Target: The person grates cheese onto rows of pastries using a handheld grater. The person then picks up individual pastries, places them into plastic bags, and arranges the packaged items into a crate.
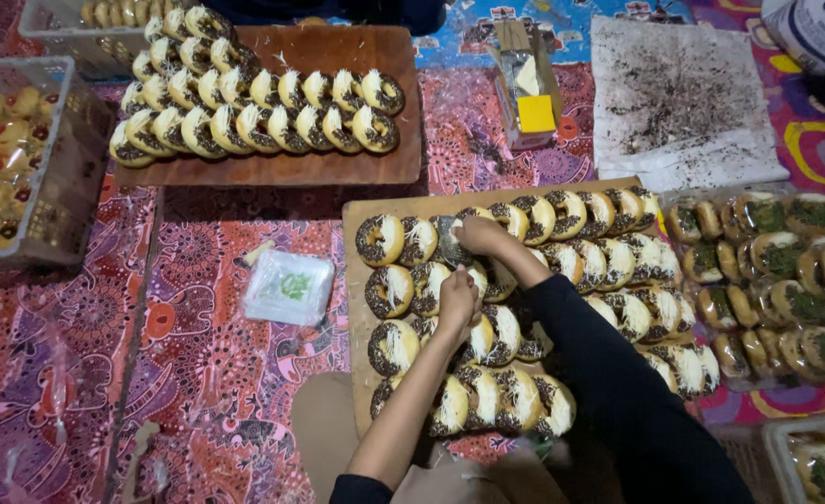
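Two hands work over the nearest wooden board (352, 280), which lies on a patterned red cloth (197, 373) and carries rows of ring doughnuts coated with dark sprinkles and pale shreds. The left hand (457, 301), on a bare forearm, is closed in a loose fist just above a doughnut (480, 334) in the middle rows; what it pinches, if anything, I cannot tell. The right hand (476, 233), in a dark sleeve, reaches further up the board with fingers closed on a sprinkle-covered doughnut (450, 241) in the top row, touching it. The doughnuts lean on one another like shingles, likely so that more fit on each board and the topped faces stay exposed.

Just left of the board lies a small clear plastic packet (289, 286). To the right sit doughnuts wrapped in clear film (776, 280), green-topped. Further off, a second board (338, 163) holds similar leaning rows; beside it stands a small box with a yellow block (530, 93), and a white sheet (683, 103) dusted with dark crumbs. Grey baskets (57, 159) hold more pastries at far left.
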